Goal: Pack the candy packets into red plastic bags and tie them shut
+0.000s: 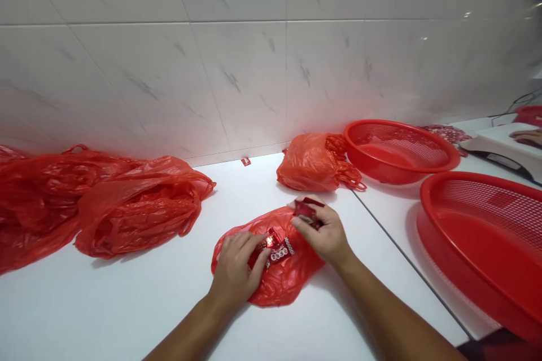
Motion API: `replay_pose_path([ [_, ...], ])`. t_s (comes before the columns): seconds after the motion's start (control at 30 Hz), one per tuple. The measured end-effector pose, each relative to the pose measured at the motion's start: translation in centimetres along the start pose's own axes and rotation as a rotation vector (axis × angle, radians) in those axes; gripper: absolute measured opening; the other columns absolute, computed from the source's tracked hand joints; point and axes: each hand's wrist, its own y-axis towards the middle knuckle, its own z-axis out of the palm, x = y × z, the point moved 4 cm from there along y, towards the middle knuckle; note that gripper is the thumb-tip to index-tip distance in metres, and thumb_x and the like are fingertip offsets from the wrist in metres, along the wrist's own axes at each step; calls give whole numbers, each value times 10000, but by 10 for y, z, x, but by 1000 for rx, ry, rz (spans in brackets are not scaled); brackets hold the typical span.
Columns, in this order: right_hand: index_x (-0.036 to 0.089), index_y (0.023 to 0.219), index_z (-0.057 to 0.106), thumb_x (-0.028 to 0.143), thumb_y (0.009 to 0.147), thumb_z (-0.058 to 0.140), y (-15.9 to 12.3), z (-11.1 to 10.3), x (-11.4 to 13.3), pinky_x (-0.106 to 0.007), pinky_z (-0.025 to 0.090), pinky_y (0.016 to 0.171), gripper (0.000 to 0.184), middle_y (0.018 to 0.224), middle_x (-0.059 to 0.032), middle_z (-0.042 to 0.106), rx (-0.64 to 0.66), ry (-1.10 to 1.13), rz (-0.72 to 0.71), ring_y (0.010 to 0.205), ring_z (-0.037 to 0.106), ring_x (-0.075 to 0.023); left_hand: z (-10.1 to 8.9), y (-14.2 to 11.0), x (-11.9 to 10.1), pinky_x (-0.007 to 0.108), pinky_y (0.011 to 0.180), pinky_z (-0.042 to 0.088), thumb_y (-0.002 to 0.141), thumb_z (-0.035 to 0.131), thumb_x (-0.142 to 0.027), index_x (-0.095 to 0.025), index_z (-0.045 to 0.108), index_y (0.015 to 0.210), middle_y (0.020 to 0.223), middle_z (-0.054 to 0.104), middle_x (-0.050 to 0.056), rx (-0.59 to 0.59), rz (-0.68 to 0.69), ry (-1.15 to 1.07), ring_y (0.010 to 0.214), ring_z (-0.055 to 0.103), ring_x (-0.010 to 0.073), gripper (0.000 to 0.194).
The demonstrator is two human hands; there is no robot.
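Several bunched red plastic bags are lying against the tiled wall at the left of the white bench, with open bench stretching between them and the hands. The left hand is resting its spread, open fingers on small red-and-white packets, which are lying on a flattened, crinkled red bag at mid-bench. The right hand is pinching a dark red packet between closed fingers and thumb. Beyond, an orange-red bag is sitting near the wall, while two red mesh baskets are filling the right, past a bench seam.
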Motion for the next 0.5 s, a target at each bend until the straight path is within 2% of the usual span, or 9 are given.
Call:
replay_pose_path([
  [0.07,265,1014,840,369,867,810,-1,9,-2,-409,595,875,182,1121,-96,712,113,-64,-52,981,699,-252,-4,0,0,420,871,498,1016,587,-266,-254,643,1249,1019,763,32,-56,7,11,936,700,245,239],
  [0.13,287,1024,838,374,805,866,-3,14,-7,-417,597,880,237,1116,-86,701,180,-113,-61,976,698,-253,-8,-1,0,421,894,490,1016,579,-258,-255,611,1306,1083,767,35,-90,2,26,979,702,250,292],
  [0.23,294,1081,829,425,729,922,-2,12,-11,-434,574,942,387,1138,-87,691,169,-133,-51,1030,686,-273,-10,-1,2,417,894,490,1015,562,-251,-244,582,1354,1134,764,44,-93,-41,37,1005,706,252,339],
  [0.3,272,1100,822,467,817,838,-1,7,-9,-432,553,961,344,1116,-94,691,139,-93,-56,1041,679,-276,-9,-1,3,416,904,494,1011,561,-246,-245,582,1357,1152,762,44,-78,-53,35,1024,707,251,347],
  [0.4,239,1113,809,447,996,563,-1,3,-8,-429,519,988,342,1068,-94,709,113,51,-19,1045,674,-271,-9,-2,3,420,937,498,1006,564,-229,-257,589,1348,1195,759,38,-77,-34,32,1072,700,251,344],
  [0.5,215,1127,766,371,973,493,-4,9,-15,-407,552,900,351,1106,-87,735,129,369,178,926,700,-247,-10,-3,2,436,948,508,1004,574,-246,-272,585,1358,1197,760,44,-93,-2,18,1074,700,262,355],
])
